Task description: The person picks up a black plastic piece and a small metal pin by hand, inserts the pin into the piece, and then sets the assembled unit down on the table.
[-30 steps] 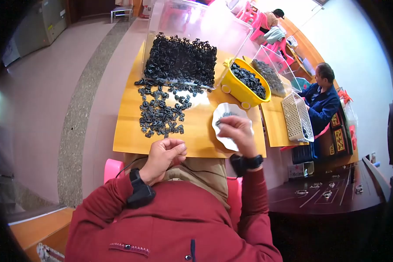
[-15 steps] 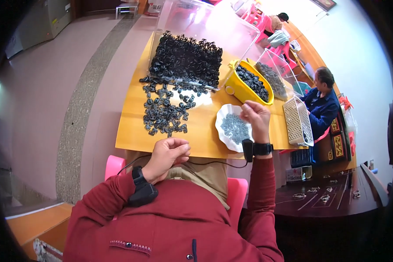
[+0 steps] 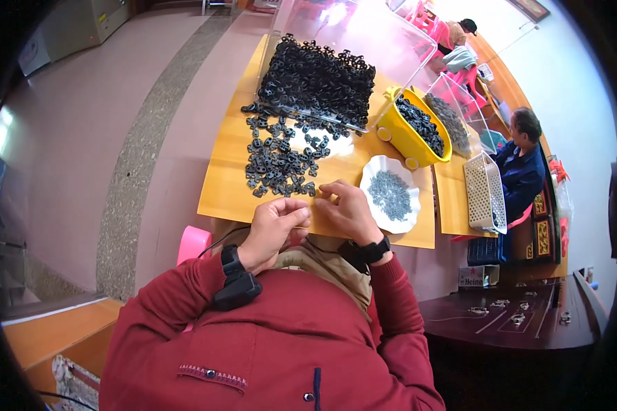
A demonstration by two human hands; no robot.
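Broadly, a yellow-topped bench [image 3: 230,192] fills the middle of the head view, running away from the person in the red sweater. At its far end a clear plastic bin [image 3: 349,41] lies open toward the person, with a large heap of black plastic parts [image 3: 319,79] spilling from its mouth. Nearer, a looser scatter of the same black parts [image 3: 281,161] spreads over the bench top. To the right of the heap stands a yellow tub [image 3: 411,140], tilted and filled with dark pieces. Just right of the hands sits a white scalloped dish [image 3: 391,195] holding small grey pieces. Further right, on a neighbouring bench, lies a white perforated basket [image 3: 483,192], and another person in dark blue [image 3: 521,168] sits beyond it.

Both hands meet at the near edge of the bench, close together. The left hand [image 3: 271,229] is curled, its fingers bent inward with the thumb pressed toward them; whether it pinches a part cannot be told. The right hand [image 3: 349,212] lies palm down, fingers half bent and resting on the bench edge beside the dish; anything under them is hidden. The nearest loose black parts lie just beyond the fingertips. Each wrist bears a black band.
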